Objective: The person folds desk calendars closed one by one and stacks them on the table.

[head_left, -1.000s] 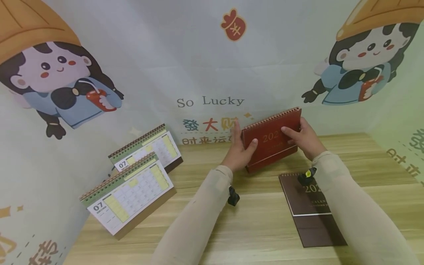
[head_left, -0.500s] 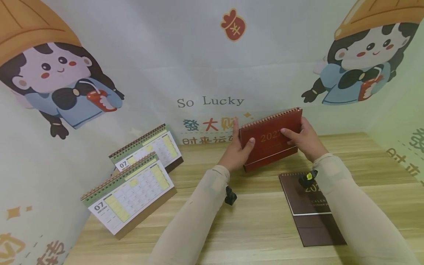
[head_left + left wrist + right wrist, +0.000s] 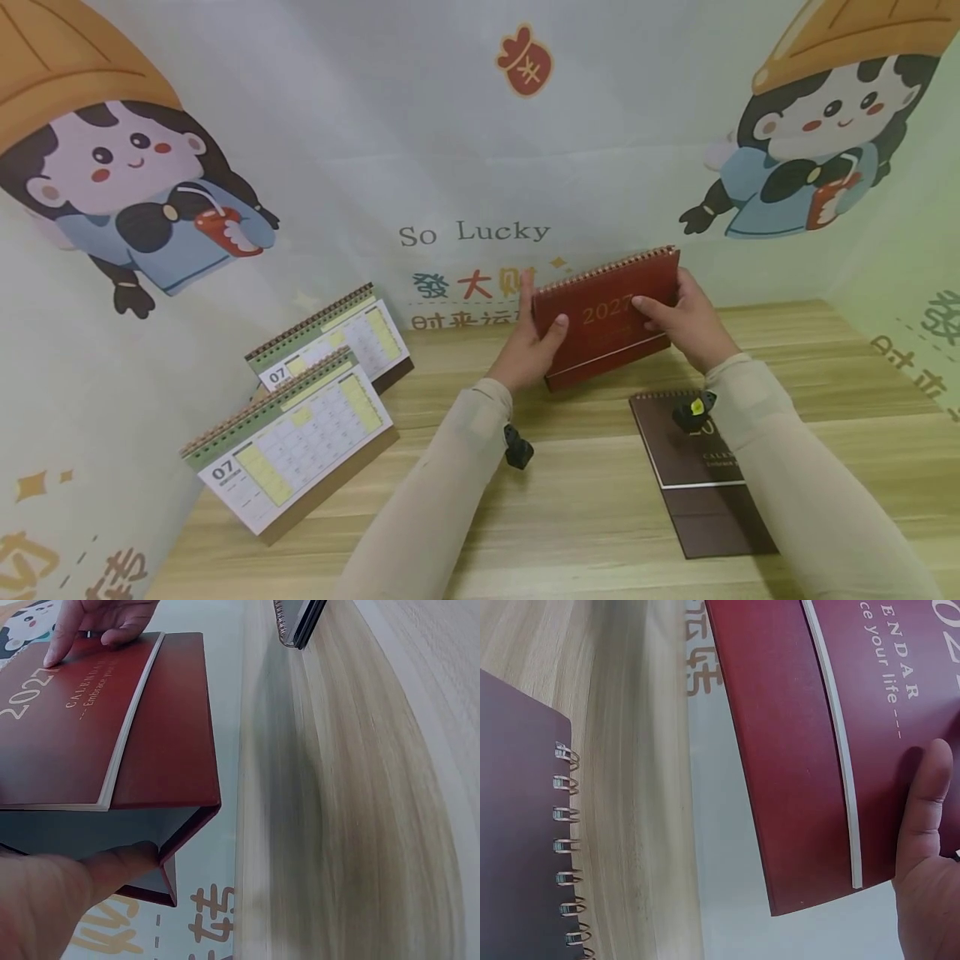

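The red calendar [image 3: 600, 335] is held beyond and mostly to the left of the brown calendar [image 3: 693, 462], its long axis slanting upward from left to right in the head view. The left hand [image 3: 522, 348] pinches its left end, and the right hand [image 3: 696, 323], directly beyond the brown calendar, pinches its right end, each thumb over the cover; neither hand is nearer, and contact between base and table [image 3: 577, 475] cannot be judged.
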Demonstrator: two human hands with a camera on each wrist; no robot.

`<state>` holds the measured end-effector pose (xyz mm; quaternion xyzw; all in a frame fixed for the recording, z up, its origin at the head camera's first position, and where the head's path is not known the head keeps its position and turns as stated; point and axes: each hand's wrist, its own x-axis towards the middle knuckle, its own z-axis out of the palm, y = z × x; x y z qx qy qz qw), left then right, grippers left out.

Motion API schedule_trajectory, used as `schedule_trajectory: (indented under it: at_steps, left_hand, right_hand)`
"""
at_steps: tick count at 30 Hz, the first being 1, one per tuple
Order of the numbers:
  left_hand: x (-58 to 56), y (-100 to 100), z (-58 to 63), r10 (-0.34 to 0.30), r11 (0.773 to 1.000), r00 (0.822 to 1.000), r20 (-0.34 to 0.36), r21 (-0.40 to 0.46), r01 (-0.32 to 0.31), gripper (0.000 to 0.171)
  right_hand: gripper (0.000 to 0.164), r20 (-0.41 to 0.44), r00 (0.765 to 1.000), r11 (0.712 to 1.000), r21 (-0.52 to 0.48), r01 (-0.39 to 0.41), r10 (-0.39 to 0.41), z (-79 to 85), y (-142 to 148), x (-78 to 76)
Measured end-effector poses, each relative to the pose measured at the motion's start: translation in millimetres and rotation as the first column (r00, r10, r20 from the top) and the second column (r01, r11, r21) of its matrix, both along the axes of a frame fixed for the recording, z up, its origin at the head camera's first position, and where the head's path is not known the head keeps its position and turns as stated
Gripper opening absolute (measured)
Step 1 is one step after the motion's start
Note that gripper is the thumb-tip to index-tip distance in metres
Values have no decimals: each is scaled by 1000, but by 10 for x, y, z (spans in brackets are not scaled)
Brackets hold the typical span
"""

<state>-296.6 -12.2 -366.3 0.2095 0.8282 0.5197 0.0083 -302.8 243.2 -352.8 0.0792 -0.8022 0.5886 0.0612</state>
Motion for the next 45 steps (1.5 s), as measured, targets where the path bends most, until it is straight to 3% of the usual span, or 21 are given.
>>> schedule_trajectory:
  at_steps: [8,15,17,23,31,35,38,42,45]
  left_hand:
    - [19,-5,-6,33,999,999,2,-19,-33,87]
    - [86,59,49,207,978,977,50,-16,-207,86]
    - [94,68,67,232,972,971,53,-38,-230,84]
    - [103,52,102,232,970,971,59,-83,-227,84]
    - [92,10,90,212,977,976,54,13,-213,84]
    - [102,15,148,223,974,975,12,37,-223,82]
    - [103,21,196,221,974,975,-23,49,-220,79]
    - [116,4,215,245,968,969,34,45,-246,84]
    - [123,-15,211,269,963,962,43,-6,-269,86]
  right_hand:
    - [64,-4,1000,999,40,-8,8,8,-21,39]
    - [63,2,1000,1000,5,1,-1,-19,-68,60]
    - [63,-4,1000,1000,-7,1,-1,-30,-78,62]
    - [61,-39,999,1000,-14,4,-4,-9,-98,74]
    - [60,0,999,999,-6,-41,41,18,-107,91]
    - [60,9,997,996,-53,-75,75,-28,-113,109]
    - [57,-10,999,997,-66,-51,50,-41,-127,127]
    - [56,-48,999,997,-71,-12,9,-27,-158,139]
    - [54,-76,997,996,-92,13,-20,-11,-183,137]
